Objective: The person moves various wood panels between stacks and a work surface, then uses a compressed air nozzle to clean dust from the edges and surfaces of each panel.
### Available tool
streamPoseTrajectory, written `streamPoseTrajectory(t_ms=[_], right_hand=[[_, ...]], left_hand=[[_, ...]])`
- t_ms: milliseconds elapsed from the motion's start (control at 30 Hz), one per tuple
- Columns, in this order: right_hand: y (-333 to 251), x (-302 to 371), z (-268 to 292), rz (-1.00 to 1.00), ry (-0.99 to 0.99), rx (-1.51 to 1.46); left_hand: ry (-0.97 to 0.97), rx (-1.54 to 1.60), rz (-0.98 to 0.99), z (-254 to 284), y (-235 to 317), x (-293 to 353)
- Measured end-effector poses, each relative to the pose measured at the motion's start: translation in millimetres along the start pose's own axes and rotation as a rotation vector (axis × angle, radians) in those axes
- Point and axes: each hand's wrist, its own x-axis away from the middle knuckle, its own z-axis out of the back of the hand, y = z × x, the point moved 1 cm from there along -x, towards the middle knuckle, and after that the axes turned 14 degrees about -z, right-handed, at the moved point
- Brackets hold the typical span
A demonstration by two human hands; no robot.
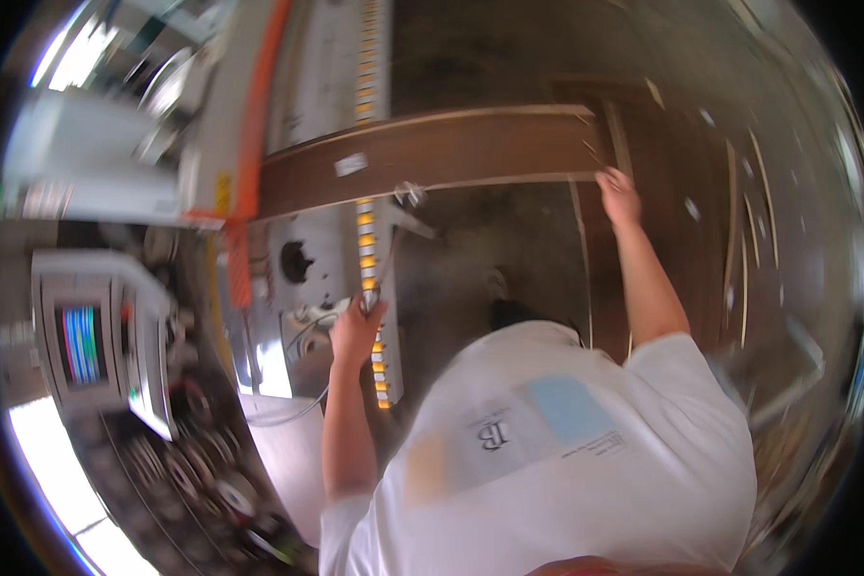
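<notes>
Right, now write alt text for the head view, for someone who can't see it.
A person's right hand is at the near right corner of a long brown board whose left end reaches an orange-edged machine. The left hand is at a yellow-studded rail, its grip blurred; a lit screen stands further left.

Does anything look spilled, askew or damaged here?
No spill or break stands out, including on the brown board at the right hand, though blur hides detail. Only the screen at left looks odd: coloured vertical stripes, possibly a camera artifact.
</notes>
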Motion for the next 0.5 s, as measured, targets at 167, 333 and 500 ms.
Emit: streamPoseTrajectory(t_ms=[167, 333, 500], right_hand=[[81, 101, 20, -0.458, -0.182, -0.556], [193, 231, 79, -0.716, -0.047, -0.740], [269, 341, 131, -0.816, 0.044, -0.785]], left_hand=[[-0.381, -0.273, -0.152, -58, -4, 80], [-0.700, -0.327, -0.306, -101, 3, 119], [-0.870, -0.355, -0.503, -156, -4, 147]])
